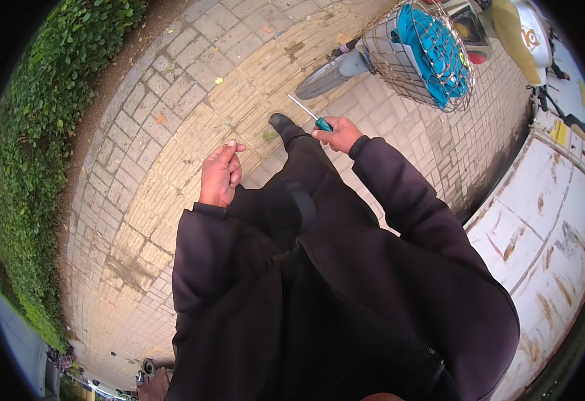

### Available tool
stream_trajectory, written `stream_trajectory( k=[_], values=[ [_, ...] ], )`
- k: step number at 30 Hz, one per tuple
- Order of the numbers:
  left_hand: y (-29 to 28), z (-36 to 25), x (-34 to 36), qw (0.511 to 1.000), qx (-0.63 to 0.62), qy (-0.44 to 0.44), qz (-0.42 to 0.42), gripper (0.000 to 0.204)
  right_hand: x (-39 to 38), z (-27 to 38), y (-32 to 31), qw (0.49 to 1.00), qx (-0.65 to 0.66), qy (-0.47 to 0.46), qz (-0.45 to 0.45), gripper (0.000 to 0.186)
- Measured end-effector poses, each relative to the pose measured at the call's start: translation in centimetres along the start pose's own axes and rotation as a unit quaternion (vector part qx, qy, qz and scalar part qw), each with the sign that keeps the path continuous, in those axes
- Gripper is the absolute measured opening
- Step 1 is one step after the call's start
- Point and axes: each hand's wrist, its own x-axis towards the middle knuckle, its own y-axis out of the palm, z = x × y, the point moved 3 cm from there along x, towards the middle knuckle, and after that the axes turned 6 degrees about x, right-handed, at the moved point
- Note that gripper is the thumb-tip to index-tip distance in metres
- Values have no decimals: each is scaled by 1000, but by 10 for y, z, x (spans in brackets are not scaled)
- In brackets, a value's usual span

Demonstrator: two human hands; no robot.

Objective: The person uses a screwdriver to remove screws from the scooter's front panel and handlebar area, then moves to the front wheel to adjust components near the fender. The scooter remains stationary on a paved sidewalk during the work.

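A screwdriver (pixel 323 124) with a teal handle and a thin metal shaft is in my right hand (pixel 341 136). My fingers are closed round the end of the handle, and the shaft points up and left. My left hand (pixel 221 175) is raised in front of my body at the left, its fingers curled in and the thumb close to the index finger. Whatever it may pinch is too small or hidden to make out. Both hands are apart, above my dark trousers and a black shoe (pixel 283 127) on the pavement.
A bicycle wheel (pixel 324 77) and a wire basket (pixel 418 53) holding a blue-green cloth or bag stand ahead on the right. A scuffed white box-like surface (pixel 539 227) lies close on my right. A green hedge (pixel 32 154) borders the brick pavement (pixel 179 93) at the left.
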Motion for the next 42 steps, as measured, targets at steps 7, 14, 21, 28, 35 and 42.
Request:
stream_trajectory(
  k=[7,14,21,28,35,42],
  values=[
    [-43,-24,-41,982,143,0,119,47,-55,43,174,993,90,-79,10,28],
    [-137,-29,-107,979,173,-9,109,53,-94,72,342,980,-90,-173,33,57],
    [-185,-26,-119,988,116,-42,90,46,-109,66,382,988,12,-132,84,42],
    [-189,-39,-81,988,125,-62,60,52,-92,1,316,962,235,-82,-115,42],
    [-100,-48,-28,965,240,-88,63,46,-90,-84,217,866,452,-63,-204,25],
    [40,-59,56,922,336,-126,146,39,-41,-134,104,759,596,-85,-248,21]
  ],
)
